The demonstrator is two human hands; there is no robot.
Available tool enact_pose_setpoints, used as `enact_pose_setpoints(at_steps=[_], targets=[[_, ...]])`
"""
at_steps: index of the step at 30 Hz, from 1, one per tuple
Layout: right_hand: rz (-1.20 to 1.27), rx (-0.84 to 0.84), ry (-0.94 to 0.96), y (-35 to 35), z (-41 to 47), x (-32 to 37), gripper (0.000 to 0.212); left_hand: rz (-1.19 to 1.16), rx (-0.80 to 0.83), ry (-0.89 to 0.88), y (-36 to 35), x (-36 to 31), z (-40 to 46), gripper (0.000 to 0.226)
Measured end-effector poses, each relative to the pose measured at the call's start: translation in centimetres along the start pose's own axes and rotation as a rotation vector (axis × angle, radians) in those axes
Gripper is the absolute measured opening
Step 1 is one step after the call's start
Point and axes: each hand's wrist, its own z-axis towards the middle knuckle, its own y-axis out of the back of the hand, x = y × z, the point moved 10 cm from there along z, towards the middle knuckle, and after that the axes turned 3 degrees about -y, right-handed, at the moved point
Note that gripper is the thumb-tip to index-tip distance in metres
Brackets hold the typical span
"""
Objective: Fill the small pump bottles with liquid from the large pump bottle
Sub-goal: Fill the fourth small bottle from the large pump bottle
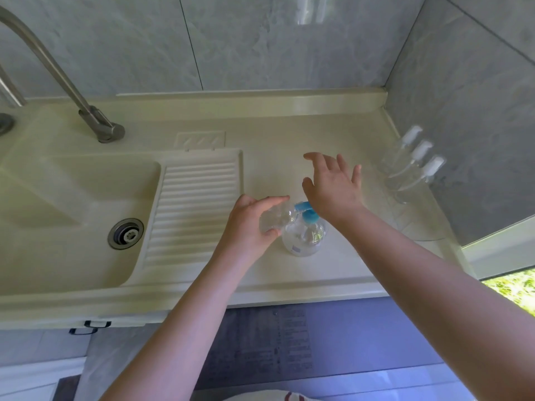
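We're at the fill step. Our left hand grips a small clear bottle, fingers curled round it, tilted so its neck sits right at the blue spout of the large pump bottle. The small one looks uncapped; no pump head visible on it, though motion blur makes that uncertain.

The large pump bottle stands upright on the counter, near the front edge, just right of the ribbed drainboard. Our right hand is above and slightly behind its pump head, fingers spread apart and straight, gripping nothing. The heel of the palm looks close to the blue pump top; contact can't be confirmed.

Three more small pump bottles, white pump heads on, stand in a row well right of the large bottle, against the wall. They look empty from here, so we judge the task is early.

Next move, our read: bring the right palm down on the pump head and press, while the left keeps the small neck under the spout. Risk: the spout missing the narrow neck and the liquid landing on the counter.
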Motion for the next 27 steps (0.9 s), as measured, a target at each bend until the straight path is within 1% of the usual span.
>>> enact_pose_setpoints(at_steps=[4,8,11,14,16,19,20,25,27], targets=[[0.048,0.073,-0.038,-1.6,0.0,-0.6,0.051,-0.003,0.008,0.011,-0.3,0.2,0.0,0.063],[0.046,0.067,-0.037,-1.4,0.3,-0.8,0.049,-0.002,0.003,0.001,-0.4,0.2,-0.2,0.064],[0.039,0.033,-0.008,-0.5,0.5,-0.5,0.050,0.002,-0.028,-0.019,0.1,0.0,-0.2,0.067],[0.033,0.061,-0.007,-0.9,0.2,-0.2,0.051,-0.015,-0.072,-0.052,0.5,-0.1,-0.1,0.071],[0.035,0.076,-0.030,-1.3,0.0,-0.3,0.051,-0.011,-0.098,-0.048,0.7,0.1,0.0,0.066],[0.034,0.083,-0.039,-1.8,-0.2,-0.4,0.050,0.008,-0.143,-0.049,0.9,0.5,0.1,0.049],[0.029,0.077,-0.038,-1.7,-0.2,-0.5,0.050,-0.002,-0.153,-0.048,0.9,0.6,0.1,0.046],[0.026,0.061,-0.038,-0.7,0.5,-0.6,0.048,-0.040,-0.176,-0.044,1.0,0.6,-0.2,0.045],[0.014,0.059,-0.032,-0.7,0.4,-0.4,0.051,-0.051,-0.179,-0.044,0.9,0.6,-0.2,0.045]])
